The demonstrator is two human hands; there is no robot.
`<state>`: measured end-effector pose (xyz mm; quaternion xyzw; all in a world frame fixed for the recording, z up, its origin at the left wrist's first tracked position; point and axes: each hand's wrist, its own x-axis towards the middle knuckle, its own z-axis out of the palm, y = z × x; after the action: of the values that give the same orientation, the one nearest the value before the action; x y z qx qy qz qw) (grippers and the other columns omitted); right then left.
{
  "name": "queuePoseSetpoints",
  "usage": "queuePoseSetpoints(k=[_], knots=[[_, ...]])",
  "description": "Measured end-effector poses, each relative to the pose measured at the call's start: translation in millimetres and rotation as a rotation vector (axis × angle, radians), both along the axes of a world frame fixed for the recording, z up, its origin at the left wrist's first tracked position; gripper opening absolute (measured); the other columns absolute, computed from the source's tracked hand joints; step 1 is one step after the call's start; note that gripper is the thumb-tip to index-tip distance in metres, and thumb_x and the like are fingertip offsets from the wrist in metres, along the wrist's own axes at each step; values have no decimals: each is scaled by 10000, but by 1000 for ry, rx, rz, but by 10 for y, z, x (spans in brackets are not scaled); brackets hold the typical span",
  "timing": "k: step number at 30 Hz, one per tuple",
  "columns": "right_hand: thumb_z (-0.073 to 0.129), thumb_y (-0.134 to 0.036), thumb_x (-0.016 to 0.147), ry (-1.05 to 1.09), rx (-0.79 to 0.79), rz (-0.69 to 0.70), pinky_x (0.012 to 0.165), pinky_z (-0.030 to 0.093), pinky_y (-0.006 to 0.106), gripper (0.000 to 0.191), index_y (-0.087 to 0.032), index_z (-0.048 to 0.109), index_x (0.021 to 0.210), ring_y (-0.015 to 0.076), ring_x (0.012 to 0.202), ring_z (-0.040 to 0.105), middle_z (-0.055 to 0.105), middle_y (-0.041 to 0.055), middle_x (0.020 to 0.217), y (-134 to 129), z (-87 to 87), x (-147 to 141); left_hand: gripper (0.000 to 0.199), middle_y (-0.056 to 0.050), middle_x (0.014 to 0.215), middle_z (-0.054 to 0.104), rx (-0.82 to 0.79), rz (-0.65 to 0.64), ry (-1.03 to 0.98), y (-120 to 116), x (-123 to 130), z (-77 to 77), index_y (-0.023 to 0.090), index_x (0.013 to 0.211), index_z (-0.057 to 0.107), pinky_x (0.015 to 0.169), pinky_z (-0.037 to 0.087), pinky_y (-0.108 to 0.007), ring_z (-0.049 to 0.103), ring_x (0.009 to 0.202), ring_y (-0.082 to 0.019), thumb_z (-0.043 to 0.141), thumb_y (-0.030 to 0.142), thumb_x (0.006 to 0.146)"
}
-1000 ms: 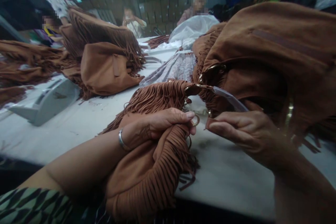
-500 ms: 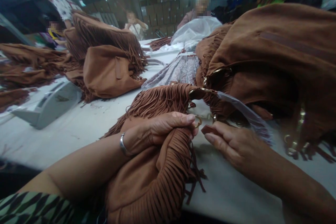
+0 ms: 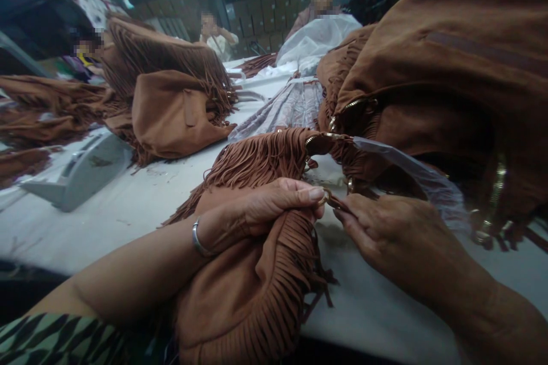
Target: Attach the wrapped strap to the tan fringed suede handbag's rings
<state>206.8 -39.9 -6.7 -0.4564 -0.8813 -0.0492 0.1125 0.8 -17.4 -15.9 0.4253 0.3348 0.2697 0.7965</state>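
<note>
A brown fringed suede bag (image 3: 231, 291) hangs over the front edge of the white table (image 3: 162, 205). My left hand (image 3: 278, 205) is closed on its upper corner, with a gold ring (image 3: 323, 198) between thumb and fingers. Close by on the right, my right hand (image 3: 377, 225) pinches a narrow brown leather strap (image 3: 336, 202), whose end meets the ring. Whether the strap passes fully through is too small to tell. Behind the hands lies the bag's fringed part (image 3: 261, 159), beside a gold zipper and a clear plastic-wrapped strap (image 3: 406, 165).
Large brown bags (image 3: 449, 68) are piled at the right. More fringed bags (image 3: 171, 114) lie at the left, behind a grey tape dispenser (image 3: 81, 174). Wrapped straps (image 3: 286, 105) lie mid-table. Several people are across the table, one behind clear plastic (image 3: 319, 40).
My right hand has turned and moved slightly left and up, bringing the strap end against the gold ring. My left hand keeps its hold. The view has shifted slightly.
</note>
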Motion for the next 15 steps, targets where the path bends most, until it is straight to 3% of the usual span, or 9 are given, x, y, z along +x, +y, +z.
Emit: queuePoseSetpoints(k=[6,15], knots=[[439,-209,812,31,85,59,547,259,319,171,-197,578,714,211,509,540,583,41,557,-31,-12,-30,380,-34,722,582,21,35,15,-26,24,36,95,734,638,650,412,-211,514,648,-93,762,450,674],[425,-250,848,52,119,-36,528,259,319,207,-187,610,779,246,502,560,599,64,560,-73,-51,-101,409,-34,730,573,96,37,64,-41,41,74,89,734,636,658,403,-198,505,661,-89,733,485,702]])
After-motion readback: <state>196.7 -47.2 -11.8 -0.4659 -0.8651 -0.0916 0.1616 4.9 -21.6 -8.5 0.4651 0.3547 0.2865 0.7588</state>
